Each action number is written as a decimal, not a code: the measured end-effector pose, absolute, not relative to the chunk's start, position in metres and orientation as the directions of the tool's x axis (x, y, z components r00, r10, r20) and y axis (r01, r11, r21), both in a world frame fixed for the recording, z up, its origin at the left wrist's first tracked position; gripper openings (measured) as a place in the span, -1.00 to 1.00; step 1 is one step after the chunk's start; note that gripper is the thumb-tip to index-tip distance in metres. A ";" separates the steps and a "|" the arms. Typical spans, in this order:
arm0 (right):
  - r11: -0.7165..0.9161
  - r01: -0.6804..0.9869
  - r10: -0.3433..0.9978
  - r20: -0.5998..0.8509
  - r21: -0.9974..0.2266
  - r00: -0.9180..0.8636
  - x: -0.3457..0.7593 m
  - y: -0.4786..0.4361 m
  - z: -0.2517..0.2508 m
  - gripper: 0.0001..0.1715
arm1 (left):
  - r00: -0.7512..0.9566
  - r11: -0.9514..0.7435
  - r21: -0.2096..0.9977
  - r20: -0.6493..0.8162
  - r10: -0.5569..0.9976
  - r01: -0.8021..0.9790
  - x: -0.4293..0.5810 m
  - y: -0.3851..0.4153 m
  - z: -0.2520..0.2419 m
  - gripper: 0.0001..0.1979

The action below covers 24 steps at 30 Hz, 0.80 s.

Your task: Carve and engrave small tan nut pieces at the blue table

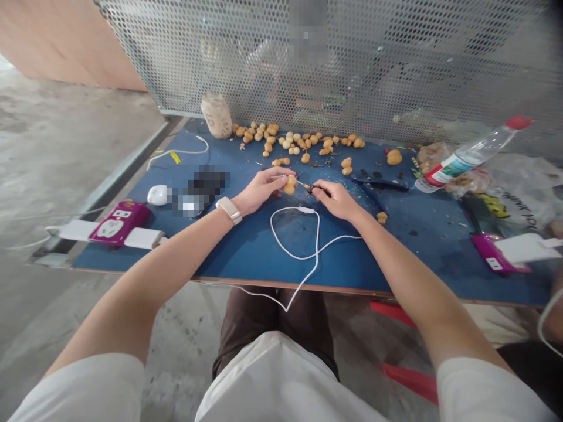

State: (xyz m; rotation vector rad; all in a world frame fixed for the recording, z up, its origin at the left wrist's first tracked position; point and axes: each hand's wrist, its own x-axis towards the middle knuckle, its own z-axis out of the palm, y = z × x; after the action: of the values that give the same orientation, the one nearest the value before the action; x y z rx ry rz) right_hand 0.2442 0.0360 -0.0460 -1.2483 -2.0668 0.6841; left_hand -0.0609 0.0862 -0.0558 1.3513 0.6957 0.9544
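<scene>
My left hand (pixel 263 189) is closed around a small tan gourd-shaped piece (pixel 289 186) at the middle of the blue table (pixel 246 246). My right hand (pixel 336 198) is closed on a thin dark-handled tool (pixel 311 187) whose tip touches that piece. A white watch band sits on my left wrist. Several more tan pieces (pixel 290 140) lie scattered along the back of the table in front of the mesh screen. A white cable (pixel 303 234) loops on the table just below my hands and runs down over the front edge.
A jar (pixel 217 115) stands at the back left. A purple power strip (pixel 115 221) and a white mouse (pixel 157 194) lie at the left. A tilted plastic bottle (pixel 470 155), plastic bags and another purple strip (pixel 495 254) are at the right. A perforated metal screen (pixel 396 70) closes the far side.
</scene>
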 end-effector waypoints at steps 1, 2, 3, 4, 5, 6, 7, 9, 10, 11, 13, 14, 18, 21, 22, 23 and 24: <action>0.420 0.579 0.901 0.245 -0.699 -0.358 0.244 0.036 -0.046 0.16 | 0.470 -0.039 0.986 0.112 0.876 -0.162 -0.061 0.086 -0.056 -0.70; 0.421 0.579 0.901 0.247 -0.699 -0.356 0.244 0.036 -0.046 0.16 | 0.470 -0.039 0.986 0.111 0.876 -0.162 -0.061 0.086 -0.056 -0.70; 0.420 0.580 0.901 0.247 -0.699 -0.356 0.245 0.036 -0.046 0.17 | 0.470 -0.038 0.986 0.112 0.876 -0.163 -0.061 0.086 -0.056 -0.70; 0.417 0.582 0.903 0.242 -0.698 -0.356 0.245 0.036 -0.046 0.18 | 0.470 -0.038 0.986 0.112 0.876 -0.164 -0.061 0.086 -0.056 -0.70; 0.413 0.585 0.904 0.236 -0.698 -0.357 0.245 0.036 -0.046 0.19 | 0.470 -0.037 0.985 0.112 0.875 -0.166 -0.061 0.086 -0.056 -0.70; 0.409 0.589 0.905 0.230 -0.697 -0.357 0.245 0.036 -0.046 0.19 | 0.470 -0.036 0.985 0.112 0.875 -0.168 -0.061 0.086 -0.055 -0.69; 0.406 0.591 0.907 0.227 -0.697 -0.355 0.245 0.036 -0.046 0.19 | 0.471 -0.035 0.985 0.112 0.875 -0.168 -0.061 0.086 -0.055 -0.68; 0.406 0.590 0.908 0.231 -0.698 -0.351 0.245 0.036 -0.046 0.18 | 0.474 -0.037 0.985 0.113 0.874 -0.166 -0.061 0.085 -0.055 -0.66; 0.408 0.590 0.907 0.234 -0.697 -0.350 0.245 0.036 -0.046 0.17 | 0.475 -0.040 0.985 0.115 0.872 -0.165 -0.061 0.085 -0.054 -0.66; 0.410 0.589 0.906 0.235 -0.696 -0.353 0.245 0.036 -0.047 0.17 | 0.477 -0.043 0.985 0.117 0.871 -0.164 -0.061 0.085 -0.054 -0.66; 0.413 0.589 0.904 0.235 -0.695 -0.358 0.245 0.037 -0.047 0.15 | 0.480 -0.045 0.985 0.120 0.869 -0.166 -0.061 0.085 -0.054 -0.67; 0.414 0.588 0.904 0.236 -0.695 -0.357 0.245 0.037 -0.047 0.15 | 0.481 -0.044 0.985 0.120 0.868 -0.168 -0.061 0.085 -0.054 -0.67; 0.417 0.582 0.903 0.246 -0.698 -0.351 0.246 0.038 -0.047 0.15 | 0.483 -0.040 0.983 0.123 0.867 -0.179 -0.061 0.087 -0.056 -0.63; 0.418 0.580 0.903 0.246 -0.700 -0.354 0.245 0.038 -0.047 0.19 | 0.485 -0.054 0.983 0.135 0.864 -0.177 -0.061 0.088 -0.059 -0.62; 0.415 0.577 0.904 0.245 -0.703 -0.350 0.245 0.037 -0.047 0.20 | 0.484 -0.059 0.983 0.138 0.864 -0.174 -0.061 0.089 -0.059 -0.61; 0.411 0.576 0.906 0.245 -0.707 -0.347 0.244 0.037 -0.047 0.20 | 0.483 -0.063 0.983 0.139 0.865 -0.171 -0.061 0.089 -0.059 -0.61; 0.409 0.575 0.907 0.244 -0.708 -0.344 0.244 0.037 -0.047 0.20 | 0.482 -0.065 0.984 0.140 0.865 -0.168 -0.061 0.089 -0.059 -0.61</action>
State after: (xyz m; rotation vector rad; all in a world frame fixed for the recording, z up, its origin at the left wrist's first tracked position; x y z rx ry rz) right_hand 0.2442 0.0372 -0.0470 -1.2550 -2.0449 0.6874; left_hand -0.0606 0.0889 -0.0595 1.3774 0.6697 0.9600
